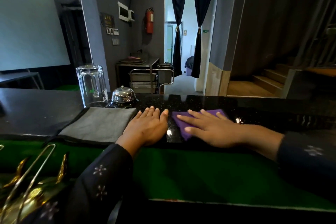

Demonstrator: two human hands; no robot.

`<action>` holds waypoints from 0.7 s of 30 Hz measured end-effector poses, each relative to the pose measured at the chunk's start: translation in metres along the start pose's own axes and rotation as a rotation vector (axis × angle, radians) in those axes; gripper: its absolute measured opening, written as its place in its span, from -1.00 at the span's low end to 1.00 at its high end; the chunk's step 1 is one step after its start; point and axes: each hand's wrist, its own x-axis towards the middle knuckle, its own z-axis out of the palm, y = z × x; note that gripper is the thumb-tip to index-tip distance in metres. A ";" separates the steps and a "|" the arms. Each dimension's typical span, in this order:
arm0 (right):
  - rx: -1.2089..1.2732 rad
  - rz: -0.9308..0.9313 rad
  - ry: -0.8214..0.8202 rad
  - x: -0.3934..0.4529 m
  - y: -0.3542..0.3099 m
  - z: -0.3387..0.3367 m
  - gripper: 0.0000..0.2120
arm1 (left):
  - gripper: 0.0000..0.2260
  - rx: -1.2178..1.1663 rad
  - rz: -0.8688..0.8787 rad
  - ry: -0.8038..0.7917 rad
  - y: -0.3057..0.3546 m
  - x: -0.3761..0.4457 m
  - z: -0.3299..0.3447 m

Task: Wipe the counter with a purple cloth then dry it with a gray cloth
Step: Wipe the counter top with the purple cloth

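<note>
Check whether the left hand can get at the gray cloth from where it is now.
Probably yes. The left hand lies flat on the counter right beside the gray cloth, with nothing between them. The glass and bell stand behind the cloth.

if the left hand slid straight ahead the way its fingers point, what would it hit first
Probably nothing on the counter: the left hand points up and slightly right, over bare black top to the far edge. The bell sits just left of that line, though depth is unclear.

Folded cloth on counter, left of both hands; glass and bell behind it.
</note>
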 end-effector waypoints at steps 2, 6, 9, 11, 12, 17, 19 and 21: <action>0.017 0.063 -0.001 -0.019 0.023 -0.004 -0.49 | -0.48 -0.020 -0.021 0.015 -0.001 0.002 0.003; 0.075 0.230 0.019 0.006 0.042 -0.015 -0.48 | -0.44 -0.054 -0.063 0.034 0.002 0.002 0.005; 0.100 0.295 0.039 0.041 0.018 -0.017 -0.44 | -0.46 -0.034 -0.047 0.024 0.001 0.002 0.003; 0.068 0.255 0.043 0.048 -0.009 -0.013 -0.43 | -0.48 -0.030 -0.053 0.013 0.001 0.000 0.002; 0.053 0.199 0.042 0.045 -0.020 -0.010 -0.44 | -0.49 -0.007 -0.047 0.009 0.000 0.000 0.001; 0.015 -0.021 0.027 -0.013 -0.012 0.002 -0.48 | -0.53 0.039 -0.029 -0.004 0.004 0.000 0.000; 0.028 0.055 0.026 -0.013 0.002 -0.003 -0.48 | -0.51 0.013 -0.049 0.011 0.005 0.001 0.001; 0.064 0.138 0.035 0.007 0.005 -0.009 -0.47 | -0.48 -0.029 -0.079 0.017 0.005 0.001 0.002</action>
